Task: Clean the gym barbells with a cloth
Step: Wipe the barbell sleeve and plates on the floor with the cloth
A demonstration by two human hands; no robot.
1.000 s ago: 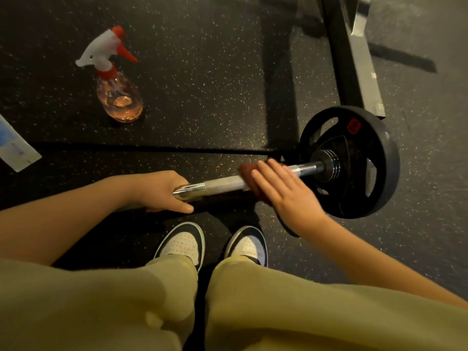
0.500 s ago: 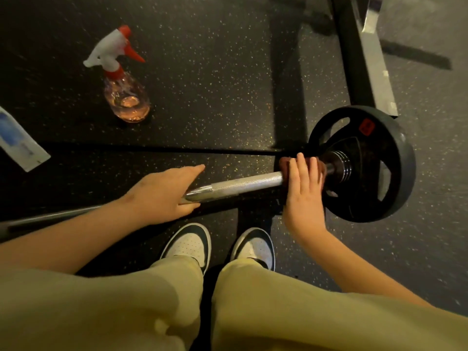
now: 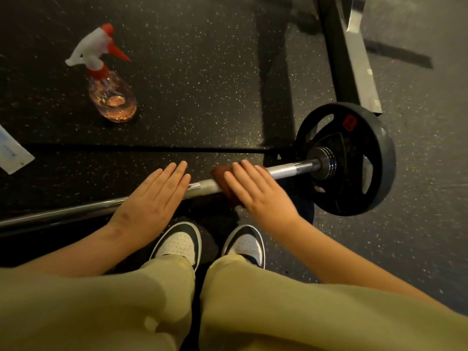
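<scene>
Brown cloth (image 3: 219, 174) farther from plate (image 3: 381, 158)

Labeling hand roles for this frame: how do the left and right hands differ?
Left hand rests flat over the bare barbell shaft; right hand presses a brown cloth onto it. Right hand sits nearer the weight plate; left hand is farther along the shaft. Shared: both palm-down, fingers straight, laid across the shaft.
</scene>
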